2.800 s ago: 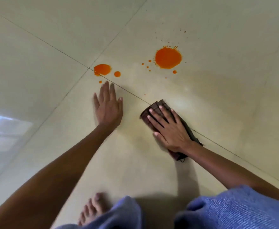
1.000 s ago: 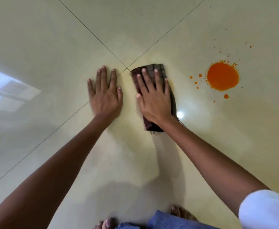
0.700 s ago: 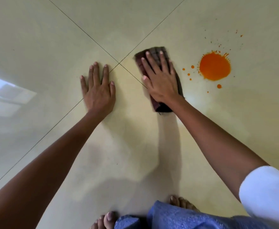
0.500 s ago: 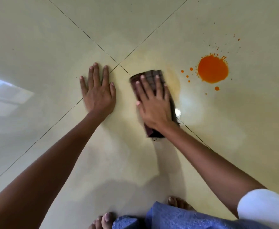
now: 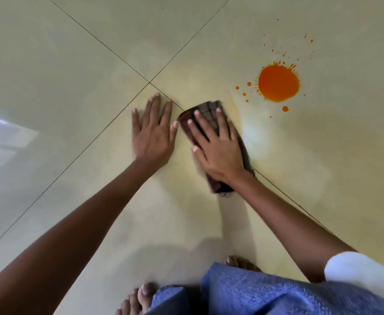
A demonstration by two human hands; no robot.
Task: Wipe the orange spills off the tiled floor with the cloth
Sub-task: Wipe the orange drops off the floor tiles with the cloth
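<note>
Right grip [image 5: 216, 151]: a flat hand, fingers straight and spread, pressing down on the cloth.
Left grip [image 5: 153, 135]: flat on the floor, fingers straight, holding nothing, just beside the cloth.
Cloth [image 5: 209, 109]: dark, checked and folded, under the right palm, lying across a tile joint.
Orange spill [image 5: 278, 84]: a round blotch ringed by small drops, right of the cloth and apart from it.
Floor [image 5: 73, 64]: pale glossy tiles.
</note>
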